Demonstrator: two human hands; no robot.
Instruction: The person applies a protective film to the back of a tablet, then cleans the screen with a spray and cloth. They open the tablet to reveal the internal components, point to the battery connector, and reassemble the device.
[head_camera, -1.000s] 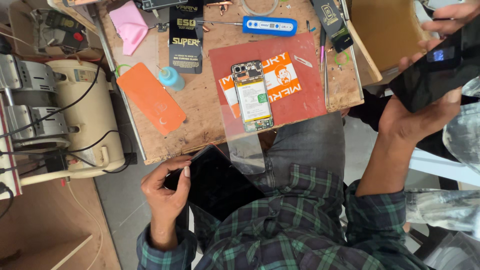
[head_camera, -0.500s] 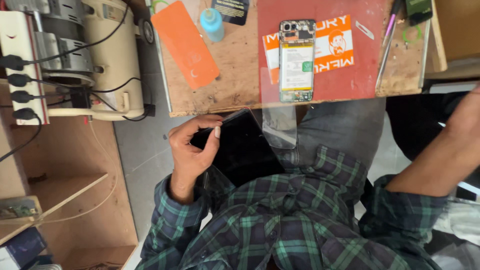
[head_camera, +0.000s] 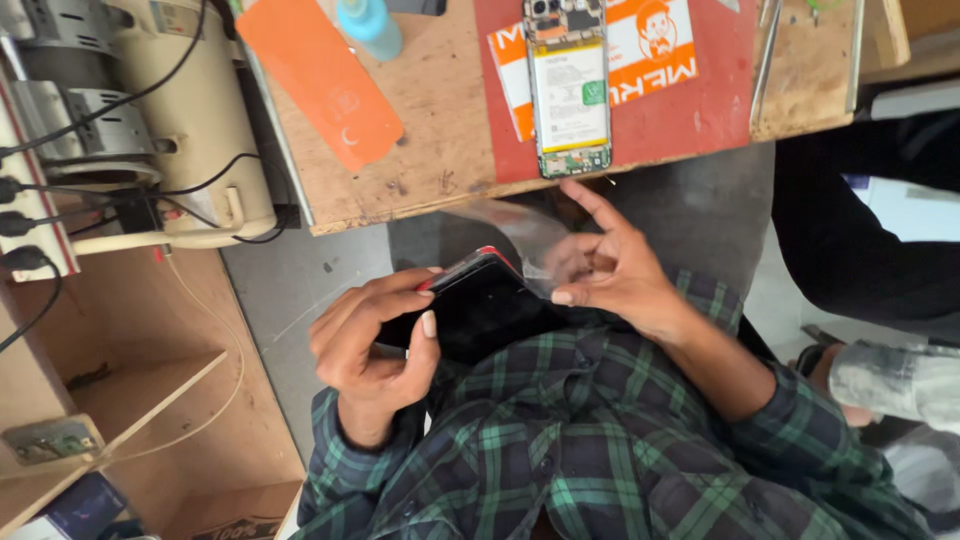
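The dark screen panel (head_camera: 480, 310) looked like glossy glass, smooth and black, with a thin red edge. The film (head_camera: 520, 235) peeling from it was clear, shiny plastic (creased in places). The desk (head_camera: 440, 120) was bare wood, rough and scuffed, with a matt red mat (head_camera: 720, 110) lying on it. The orange sheet (head_camera: 320, 75) at the far left seemed smooth, matt plastic. The opened phone (head_camera: 570, 90) showed metal and a papery battery label. The shirt (head_camera: 600, 430) was soft checked cloth. The cream machine (head_camera: 190, 110) had a smooth painted casing.
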